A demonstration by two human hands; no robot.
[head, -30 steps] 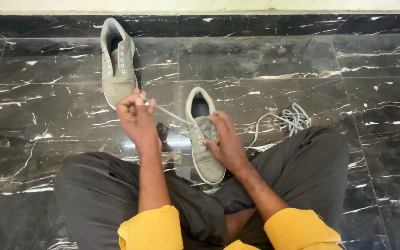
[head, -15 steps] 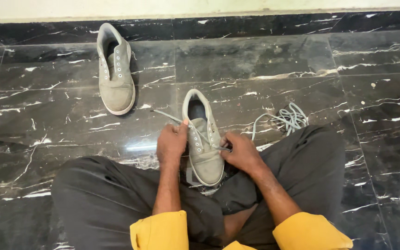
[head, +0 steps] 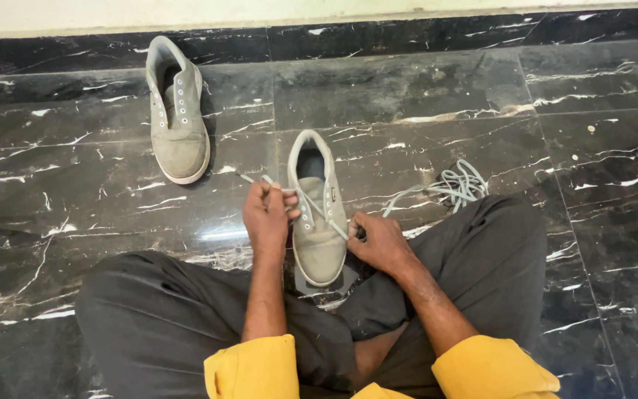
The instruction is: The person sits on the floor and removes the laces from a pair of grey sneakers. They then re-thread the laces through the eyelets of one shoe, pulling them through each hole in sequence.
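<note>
Seated cross-legged on a glossy black marble floor with white veins (head: 422, 96), in dark grey trousers (head: 149, 310) and yellow rolled-up sleeves (head: 249, 366). Placed directly ahead, between the knees: a grey canvas low-top sneaker with a white sole (head: 317, 222), toe pointing back toward the body, heel opening facing away. Threaded across its lower eyelets: a pale grey flat shoelace (head: 319, 210). Left hand (head: 266, 218) positioned just left of this sneaker, fingers pinched on one end of the shoelace, the tip projecting up and to the left past the knuckles. Right hand (head: 379, 242) positioned just right of this sneaker near the toe half, fingers clenched on the other end of the same shoelace, drawn diagonally over the tongue. Farther from the body and to the left of this sneaker, well apart: a second matching grey sneaker without lace (head: 175, 111), eyelets bare, toe likewise toward the body. To the right of the near sneaker, beside the right knee: a loose tangled pale grey lace (head: 455, 185), lying on the floor. Beyond both sneakers: a pale wall base (head: 319, 11).
</note>
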